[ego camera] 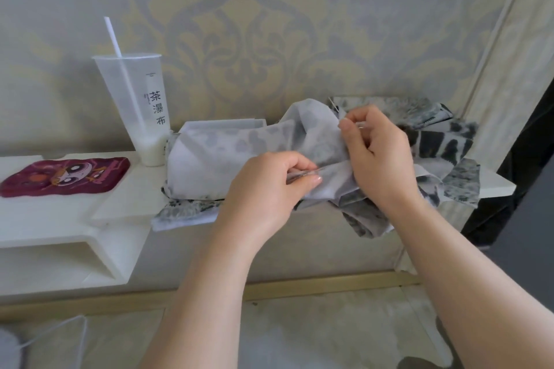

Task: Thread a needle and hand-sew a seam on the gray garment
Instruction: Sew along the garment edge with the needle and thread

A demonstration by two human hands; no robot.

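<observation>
The gray patterned garment [227, 150] lies bunched on a white shelf [126, 204], its darker printed folds spilling to the right. My left hand [269, 186] pinches a fold of the pale fabric between thumb and fingers near its front edge. Just above and to the right, my right hand [374, 150] is closed with thumb and forefinger pressed together at the upper fold of the cloth. A thin needle [334, 105] seems to stick up just left of those fingertips; the thread is too fine to make out.
A tall plastic cup [141, 105] with a white straw stands at the back left of the shelf. A maroon cartoon-printed pad [66, 175] lies further left. Patterned wallpaper rises behind; a dark panel [527, 177] bounds the right side.
</observation>
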